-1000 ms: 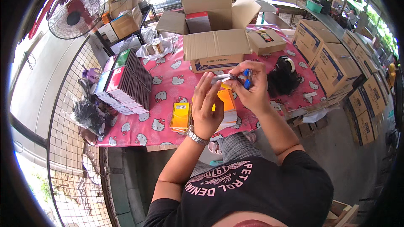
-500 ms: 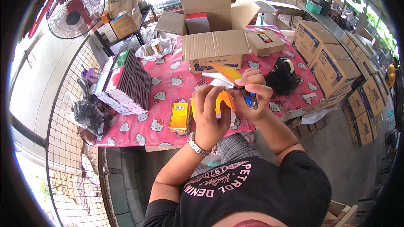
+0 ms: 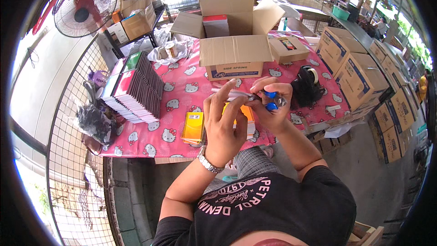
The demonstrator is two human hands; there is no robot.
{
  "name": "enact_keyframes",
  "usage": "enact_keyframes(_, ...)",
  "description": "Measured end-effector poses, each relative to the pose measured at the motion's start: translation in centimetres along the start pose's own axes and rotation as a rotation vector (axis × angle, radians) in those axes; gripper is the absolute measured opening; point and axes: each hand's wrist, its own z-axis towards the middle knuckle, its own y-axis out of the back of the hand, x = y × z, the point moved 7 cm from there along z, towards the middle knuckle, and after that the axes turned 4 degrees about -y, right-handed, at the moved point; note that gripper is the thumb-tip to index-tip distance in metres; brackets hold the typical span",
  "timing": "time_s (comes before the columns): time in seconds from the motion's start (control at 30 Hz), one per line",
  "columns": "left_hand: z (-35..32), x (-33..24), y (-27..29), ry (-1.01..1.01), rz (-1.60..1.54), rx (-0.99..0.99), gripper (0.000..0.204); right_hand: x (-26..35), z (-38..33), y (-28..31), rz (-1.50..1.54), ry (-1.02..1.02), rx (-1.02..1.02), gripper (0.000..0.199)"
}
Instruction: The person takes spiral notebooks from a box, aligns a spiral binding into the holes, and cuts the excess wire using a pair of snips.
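Observation:
My right hand [image 3: 276, 115] is closed around a pair of small pliers [image 3: 271, 106] with blue handles; their dark jaws point left, towards the other hand. My left hand [image 3: 224, 120] pinches a thin notebook [image 3: 231, 93], seen nearly edge-on as a pale strip. The jaws meet or lie close to the notebook's right end, but fingers cover the exact contact. Below the hands, a pile of orange notebooks [image 3: 249, 122] is partly hidden by my left hand. Yellow spiral notebooks [image 3: 193, 126] lie on the table just left of it.
A pink patterned tablecloth [image 3: 182, 102] covers the table. Tall stacks of dark-edged books [image 3: 136, 89] stand left. An open carton [image 3: 234, 52] sits at the back, with a smaller box [image 3: 287, 48] beside it. Black plastic and a tape roll [image 3: 312, 75] lie right, near stacked cartons [image 3: 362, 75].
The notebook's raised yellow cover and white pages have swung out of sight, leaving a narrow edge showing. My right hand has turned the pliers slightly; both hands stay close together.

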Motion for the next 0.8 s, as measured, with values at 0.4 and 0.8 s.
enact_keyframes(0.4, 0.7, 5.6, 1.1, 0.529, -0.557, 0.559, 0.017, -1.6, 0.0, -1.5, 0.258, -0.304, 0.221, 0.045)
enact_keyframes(0.8, 0.8, 4.6, 2.6, 0.134, -0.017, 0.137, 0.016, -2.3, 0.3, -2.8, 0.152, -0.393, 0.289, 0.037)
